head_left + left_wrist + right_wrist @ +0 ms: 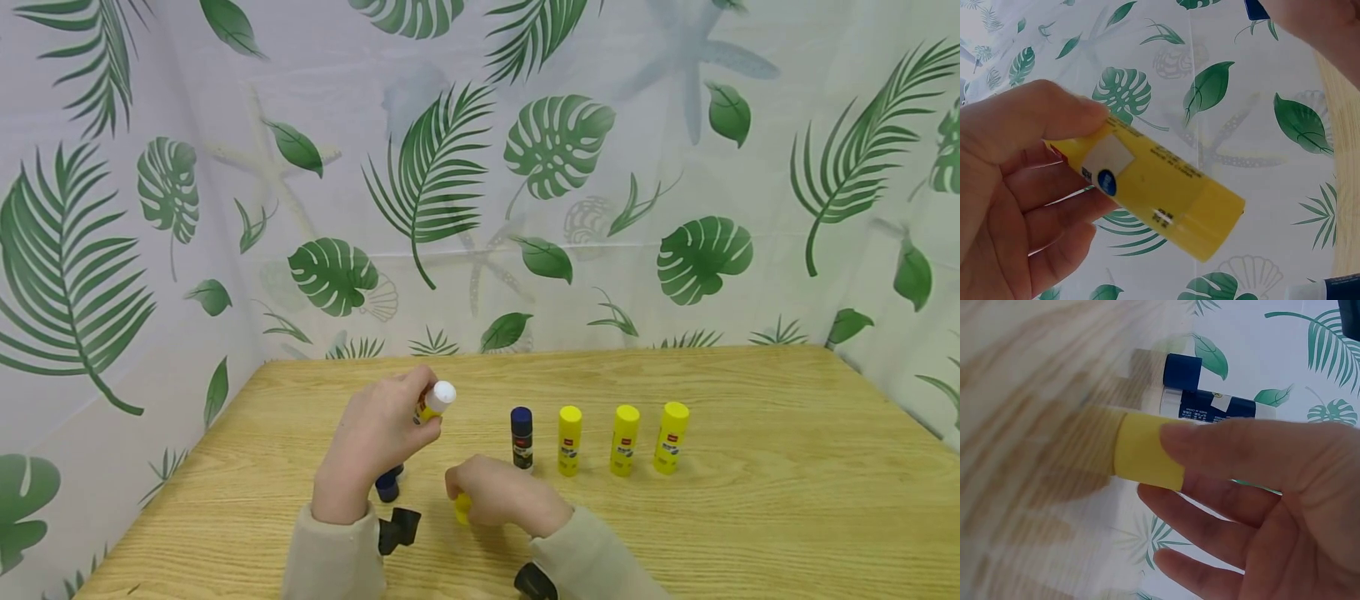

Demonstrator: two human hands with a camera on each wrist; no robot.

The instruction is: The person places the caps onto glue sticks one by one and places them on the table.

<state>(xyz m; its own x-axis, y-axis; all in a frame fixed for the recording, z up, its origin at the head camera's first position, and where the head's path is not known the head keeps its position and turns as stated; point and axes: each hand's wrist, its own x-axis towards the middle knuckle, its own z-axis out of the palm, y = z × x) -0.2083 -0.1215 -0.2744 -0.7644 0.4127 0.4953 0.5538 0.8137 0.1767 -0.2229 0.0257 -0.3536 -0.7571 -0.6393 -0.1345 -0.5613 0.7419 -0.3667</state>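
Raised above the table, my left hand point(375, 429) grips an uncapped yellow glue stick point(1160, 187) between thumb and fingers. Its white end point(444, 392) points up and to the right in the head view. Low over the wood, my right hand point(502, 493) pinches a yellow cap point(1144, 450) between thumb and fingers, its rim at or close to the tabletop. Beyond it in the right wrist view are a dark blue cap point(1182, 372) and an uncapped dark blue glue stick point(1216, 406). My left arm partly hides these in the head view.
A dark blue capped glue stick point(522, 437) stands upright beyond my right hand. To its right stand three yellow ones, the left point(569, 442), the middle point(624, 442) and the right point(671, 439). A leaf-patterned curtain point(465, 208) borders the wooden table point(750, 525).
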